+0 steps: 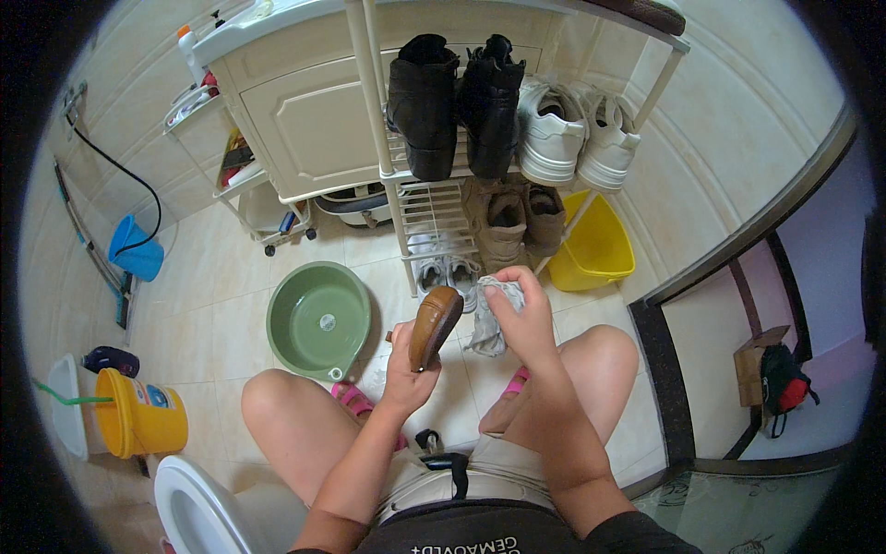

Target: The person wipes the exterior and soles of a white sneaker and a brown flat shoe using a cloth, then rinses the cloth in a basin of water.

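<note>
My left hand (410,377) grips a brown leather shoe (435,325), held tilted in front of me with its dark sole edge towards the right. Just right of the shoe, my right hand (524,311) pinches a crumpled light grey cloth (490,332) between thumb and fingers, and the cloth hangs down. Shoe and cloth are apart. On the floor left of my hands stands a round green plastic basin (318,320) with what looks like water in it.
Ahead is a white metal shoe rack (430,215) holding black boots (423,111), white sneakers (552,131) and brown shoes (504,221). A yellow bin (594,242) stands at its right. A yellow bucket (142,413) and a toilet (201,509) are at left; a doorway is at right.
</note>
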`<state>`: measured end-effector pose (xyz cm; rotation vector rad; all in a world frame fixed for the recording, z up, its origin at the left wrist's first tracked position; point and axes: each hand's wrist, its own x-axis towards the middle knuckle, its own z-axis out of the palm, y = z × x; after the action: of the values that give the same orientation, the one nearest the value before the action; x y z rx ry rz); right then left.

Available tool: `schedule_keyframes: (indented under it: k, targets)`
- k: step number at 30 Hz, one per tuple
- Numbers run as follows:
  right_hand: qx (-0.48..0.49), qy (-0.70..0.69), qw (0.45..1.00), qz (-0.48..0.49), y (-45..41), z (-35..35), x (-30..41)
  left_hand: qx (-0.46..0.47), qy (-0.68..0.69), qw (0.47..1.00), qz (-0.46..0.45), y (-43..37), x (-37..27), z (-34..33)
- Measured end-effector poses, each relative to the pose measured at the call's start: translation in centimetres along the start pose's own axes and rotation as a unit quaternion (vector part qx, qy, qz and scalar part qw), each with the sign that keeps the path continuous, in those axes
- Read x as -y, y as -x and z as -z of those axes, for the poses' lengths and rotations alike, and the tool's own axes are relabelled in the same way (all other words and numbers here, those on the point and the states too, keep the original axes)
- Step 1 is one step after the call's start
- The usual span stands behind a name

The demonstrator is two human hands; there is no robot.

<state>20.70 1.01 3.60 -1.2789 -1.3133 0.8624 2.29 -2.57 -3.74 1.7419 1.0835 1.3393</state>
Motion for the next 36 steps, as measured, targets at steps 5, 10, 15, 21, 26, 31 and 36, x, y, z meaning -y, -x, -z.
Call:
schedule_keyframes:
  k: [5, 10, 15, 21, 26, 31, 36]
  targets:
    - [0.034, 0.069, 0.963, 0.257, 0.7, 0.4, 3.7, -0.005, 0.048, 0.999, 0.024, 0.2, 0.8, -0.5]
    - [0.054, 0.165, 0.914, 0.366, 0.0, 0.3, 4.9, 0.019, -0.015, 1.000, -0.017, -0.5, -1.0, 0.3]
    - [0.035, 0.118, 0.966, 0.229, -0.9, 0.0, 2.2, 0.057, 0.084, 0.989, 0.107, 0.3, -1.3, 0.5]
    - [-0.042, 0.102, 0.964, 0.240, 0.0, -2.0, 2.7, 0.080, 0.341, 0.897, 0.269, -0.3, -1.6, 0.3]
    - [0.043, 0.200, 0.922, 0.329, 1.2, -5.6, 1.7, -0.009, 0.556, 0.767, 0.321, -0.5, -1.5, -0.2]
    - [0.144, 0.188, 0.913, 0.333, 4.7, -4.6, 0.8, -0.014, 0.622, 0.718, 0.311, -0.5, 0.1, 0.7]
    - [0.272, 0.188, 0.904, 0.271, 6.9, -1.3, -1.0, -0.053, 0.607, 0.750, 0.258, -1.4, -0.8, 1.1]
